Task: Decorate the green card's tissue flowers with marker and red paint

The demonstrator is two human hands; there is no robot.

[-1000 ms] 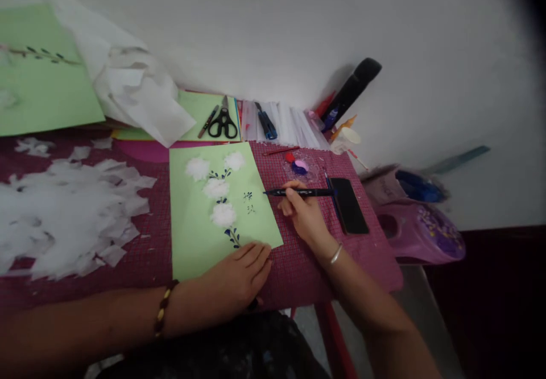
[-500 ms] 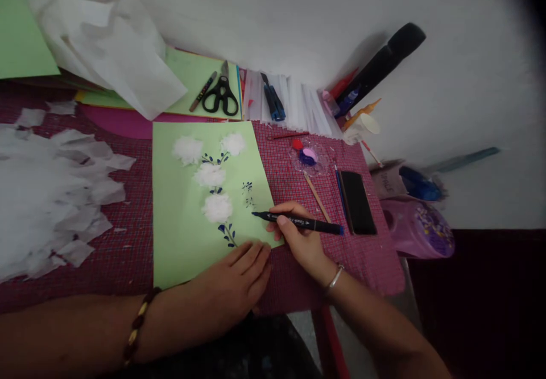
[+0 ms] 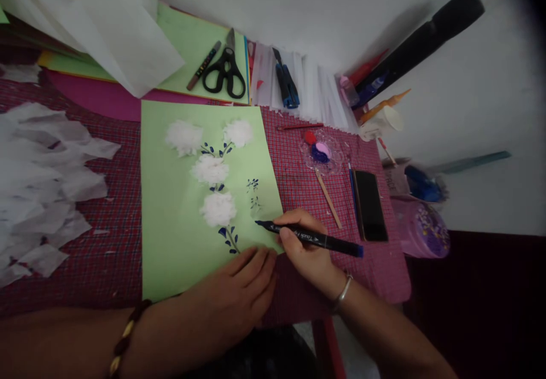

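A sheet of light green paper (image 3: 179, 254) lies on the table, carrying white fluffy paper flowers (image 3: 218, 209) with dark blue painted leaves and stems. Small dark blue written characters (image 3: 253, 192) run down its right side. My right hand (image 3: 305, 242) grips a black marker (image 3: 315, 239), its dark tip on or just above the paper below the characters; actual contact I cannot tell. My left hand (image 3: 247, 282) lies flat with fingers outstretched across the paper's lower right edge, holding nothing.
White paper pieces (image 3: 38, 180) are heaped at left. Black scissors (image 3: 224, 71) and a pen (image 3: 203, 66) lie on green sheets behind. A craft knife (image 3: 285, 80) rests on white strips. At right are a paint palette (image 3: 322, 152), a wooden stick (image 3: 328, 200) and a phone (image 3: 371, 205).
The whole view has shifted and come slightly closer. The marker tip has moved a little lower along the character column. My left hand stays on the paper's edge.
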